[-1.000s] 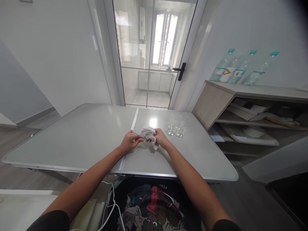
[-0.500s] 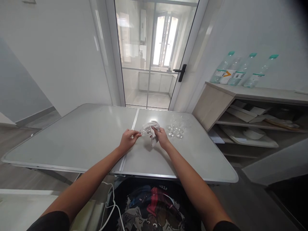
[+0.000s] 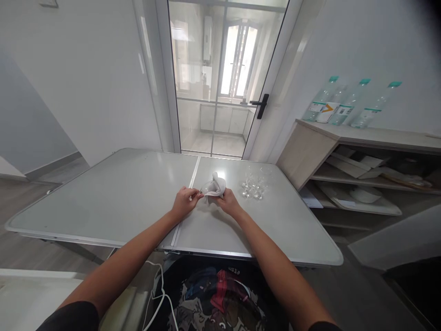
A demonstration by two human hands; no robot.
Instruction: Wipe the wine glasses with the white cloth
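Both hands meet over the middle of a grey folding table [image 3: 113, 197]. My left hand [image 3: 184, 202] pinches the stem end of a small clear glass [image 3: 205, 188] lying on its side. My right hand [image 3: 228, 201] is closed on a white cloth [image 3: 217, 185] bunched round the glass's bowl, so most of the glass is hidden. A cluster of several small clear glasses [image 3: 255, 184] stands on the table just right of my right hand.
A wooden shelf unit [image 3: 347, 151] stands right of the table with three plastic water bottles [image 3: 347, 103] on top and boards and papers inside. Behind the table is a glass door with a black handle [image 3: 261, 105]. A white cable [image 3: 159, 294] hangs by my lap.
My right hand has turned the cloth from hanging below the glass to bunched up above it. The left hand stayed on the stem. The camera tilted slightly.
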